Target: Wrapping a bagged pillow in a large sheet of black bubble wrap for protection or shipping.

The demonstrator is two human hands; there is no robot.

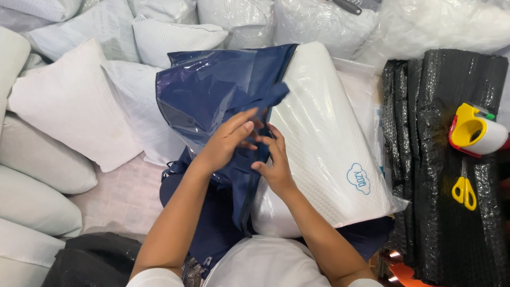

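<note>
A white contoured pillow [324,143] in clear plastic lies in front of me, partly inside a dark blue zip bag [212,90] with a clear plastic panel. My left hand [226,141] pinches the blue fabric at the bag's opening edge. Just to its right, my right hand [273,162] grips the same edge against the pillow's side. The bag's zip edge runs down from my hands toward my lap. The pillow's left half is hidden under the bag.
Several white pillows [74,106] pile up on the left and along the back. A stack of black bubble wrap [451,159] stands at the right, carrying a yellow and red tape dispenser [475,130] and yellow-handled scissors [465,188].
</note>
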